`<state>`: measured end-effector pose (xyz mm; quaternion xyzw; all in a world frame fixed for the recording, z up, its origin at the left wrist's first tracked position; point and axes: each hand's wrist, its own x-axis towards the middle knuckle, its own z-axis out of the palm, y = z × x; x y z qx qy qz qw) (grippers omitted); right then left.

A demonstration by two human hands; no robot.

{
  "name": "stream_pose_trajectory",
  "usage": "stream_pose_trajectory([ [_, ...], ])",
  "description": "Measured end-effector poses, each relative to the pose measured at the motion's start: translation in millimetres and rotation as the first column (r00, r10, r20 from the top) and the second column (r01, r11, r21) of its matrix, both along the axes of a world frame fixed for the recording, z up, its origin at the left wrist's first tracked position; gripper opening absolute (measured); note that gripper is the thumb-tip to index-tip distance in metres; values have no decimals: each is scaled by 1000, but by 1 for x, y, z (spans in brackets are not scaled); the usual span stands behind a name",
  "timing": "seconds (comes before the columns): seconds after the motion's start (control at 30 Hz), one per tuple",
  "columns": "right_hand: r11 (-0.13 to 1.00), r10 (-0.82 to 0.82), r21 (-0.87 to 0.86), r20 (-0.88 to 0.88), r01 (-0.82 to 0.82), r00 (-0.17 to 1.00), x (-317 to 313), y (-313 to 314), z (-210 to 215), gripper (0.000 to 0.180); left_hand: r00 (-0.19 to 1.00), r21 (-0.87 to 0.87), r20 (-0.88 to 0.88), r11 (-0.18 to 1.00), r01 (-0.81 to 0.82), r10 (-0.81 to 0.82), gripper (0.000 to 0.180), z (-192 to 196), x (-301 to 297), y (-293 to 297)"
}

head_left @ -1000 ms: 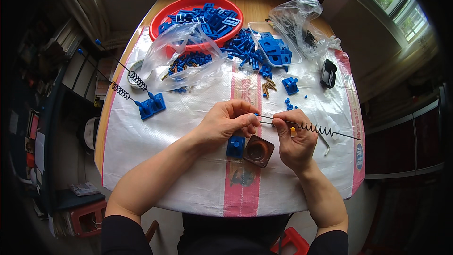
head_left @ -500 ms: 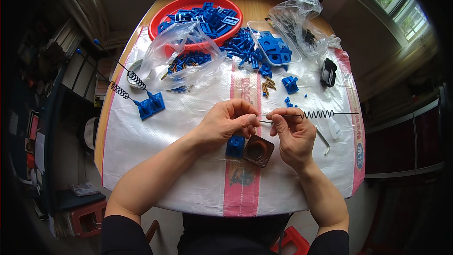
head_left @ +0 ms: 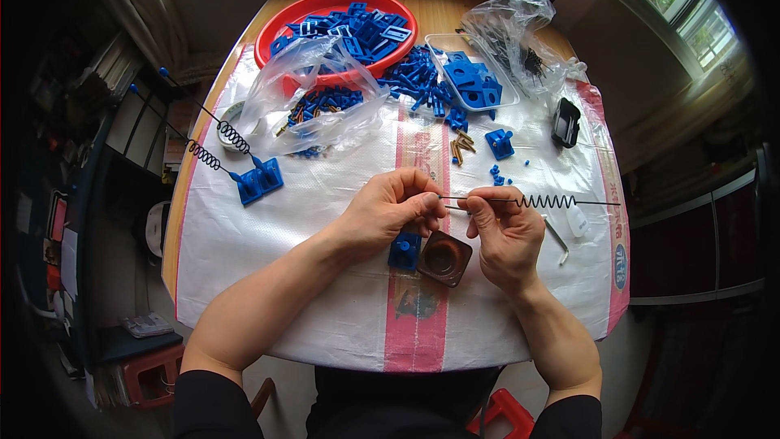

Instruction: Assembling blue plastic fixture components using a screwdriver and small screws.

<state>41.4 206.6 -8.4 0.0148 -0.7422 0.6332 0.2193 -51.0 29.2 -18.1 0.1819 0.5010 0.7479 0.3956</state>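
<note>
A black wire with a coiled spring section (head_left: 548,201) is pinched in my right hand (head_left: 510,236), its straight tail pointing right. The wire's other end reaches the fingertips of my left hand (head_left: 398,207), which are closed in a pinch. What they hold is too small to make out; a tiny dark bluish spot shows there. A second thin rod (head_left: 457,208) shows between my hands, just below the wire. Under my hands, a blue block with a peg (head_left: 404,251) sits beside a brown square dish (head_left: 457,274) with a round hollow.
Two coiled wires with blue tips (head_left: 236,140) rise from blue blocks (head_left: 260,182) at the left. Farther back are a red basin (head_left: 264,57), a plastic bag (head_left: 357,126), and a clear tub (head_left: 510,96) of blue parts. Brass pieces (head_left: 461,146) and a hex key (head_left: 557,242) lie nearer.
The coiled wire has shifted slightly, its left end now visible at my left fingertips. Both hands have otherwise barely moved.
</note>
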Motion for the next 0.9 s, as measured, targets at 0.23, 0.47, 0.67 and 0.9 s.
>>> stream_pose_trajectory([
  [0.23,1000,1,-28,5,0,1000,1,-2,3,11,1000,-7,-14,1000,0,0,15,0,0,0],
  [0.47,1000,-6,-11,14,6,1000,2,0,3,11,1000,-7,2,1000,2,-2,15,-1,0,0],
  [0.67,999,-6,-35,7,6,1000,1,-1,3,10,1000,-17,10,1000,-6,6,15,1,1,0],
  [0.9,999,-11,-48,4,11,1000,1,-1,4,11,1000,-9,21,1000,-8,8,15,1,1,0],
])
